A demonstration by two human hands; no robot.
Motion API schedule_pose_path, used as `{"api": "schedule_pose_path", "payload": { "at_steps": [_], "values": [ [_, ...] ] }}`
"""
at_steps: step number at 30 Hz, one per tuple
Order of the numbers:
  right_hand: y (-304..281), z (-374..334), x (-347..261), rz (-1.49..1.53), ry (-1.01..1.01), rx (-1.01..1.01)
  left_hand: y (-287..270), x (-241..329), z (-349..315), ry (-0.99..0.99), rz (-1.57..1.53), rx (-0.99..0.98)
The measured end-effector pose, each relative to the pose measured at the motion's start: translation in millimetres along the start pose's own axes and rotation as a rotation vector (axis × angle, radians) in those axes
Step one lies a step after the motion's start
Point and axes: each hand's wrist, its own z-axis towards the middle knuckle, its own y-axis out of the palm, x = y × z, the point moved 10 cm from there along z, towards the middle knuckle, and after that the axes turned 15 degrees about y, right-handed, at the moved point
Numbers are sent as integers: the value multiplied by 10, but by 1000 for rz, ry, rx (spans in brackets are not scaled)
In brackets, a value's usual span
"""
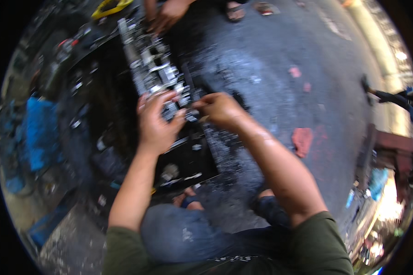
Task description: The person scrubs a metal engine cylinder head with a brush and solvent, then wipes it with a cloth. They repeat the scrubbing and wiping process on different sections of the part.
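Observation:
A long silver metal engine part [167,73], which looks like a cylinder head, lies lengthwise away from me on a dark, oily tray [188,160]. My left hand [156,121] is curled over its near end, with fingers on top and the thumb at its right side. Beside that end, at the right, my right hand [222,111] is closed in a pinch. What its fingertips hold is small and blurred, so I cannot make it out. At the far end, another person's hand [170,14] reaches down to the metal part.
Small metal pieces and a pale round piece [170,172] lie on the tray. A yellow object [110,7] is at the far left, a blue object [41,133] at the left. Red cloth [302,141] lies on the oily floor to the right. Sandalled feet [235,12] stand beyond.

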Motion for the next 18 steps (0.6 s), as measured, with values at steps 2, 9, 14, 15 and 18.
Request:
{"api": "schedule_pose_path", "payload": {
  "at_steps": [2,9,14,15,18],
  "values": [
    [7,-93,45,-38,90,-20,4,17,42,-5,-22,-7],
    [-59,-104,-35,-53,71,-1,58,10,79,-30,-34,-57],
    [-7,-85,-14,-93,8,-36,81,-11,51,-17,-54,-42],
    [13,-91,7,-102,10,-42,73,-14,43,-10,-73,-25],
    [19,-99,21,-65,2,1,77,-37,16,-15,-47,-38]
  ]
}}
